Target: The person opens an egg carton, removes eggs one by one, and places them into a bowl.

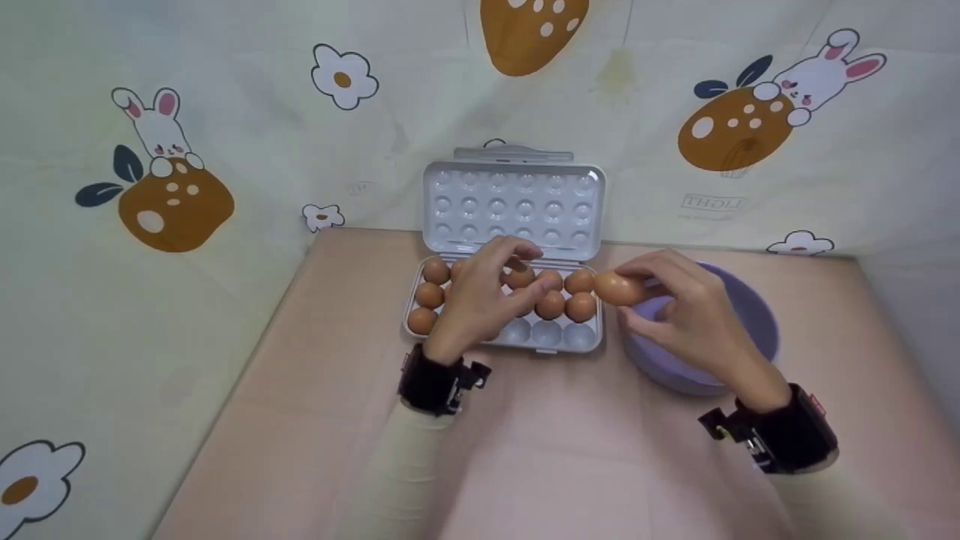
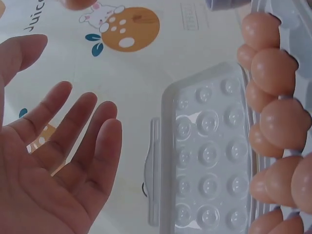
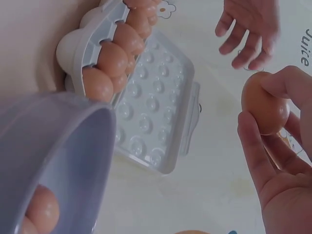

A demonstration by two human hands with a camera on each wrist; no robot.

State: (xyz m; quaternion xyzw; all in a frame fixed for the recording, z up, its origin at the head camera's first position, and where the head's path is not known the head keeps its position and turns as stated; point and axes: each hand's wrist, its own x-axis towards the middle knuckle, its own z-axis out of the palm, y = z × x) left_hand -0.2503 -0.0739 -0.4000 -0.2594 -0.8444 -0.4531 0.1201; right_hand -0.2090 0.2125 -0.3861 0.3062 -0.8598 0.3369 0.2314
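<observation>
My right hand (image 1: 686, 319) pinches a brown egg (image 3: 265, 103) between thumb and fingers, held up at the left rim of a purple bowl (image 1: 766, 322). Over the egg carton (image 1: 416, 300) hovers my left hand (image 1: 480, 292), its fingers apart and loosely bent with nothing in them. The carton is grey plastic, its lid (image 1: 517, 206) standing raised at the back. Brown eggs (image 1: 550, 305) fill its two rear rows, partly hidden by my left hand. In the front row an egg (image 1: 422, 321) sits at the left end, and bare cups (image 1: 546, 334) show on the right.
Inside the bowl, brown eggs (image 3: 43, 209) show in the right wrist view. A pinkish cloth (image 1: 540, 450) covers the table. Behind the carton and along the left side hangs a printed curtain (image 1: 405, 150) with rabbits, fruit and flowers.
</observation>
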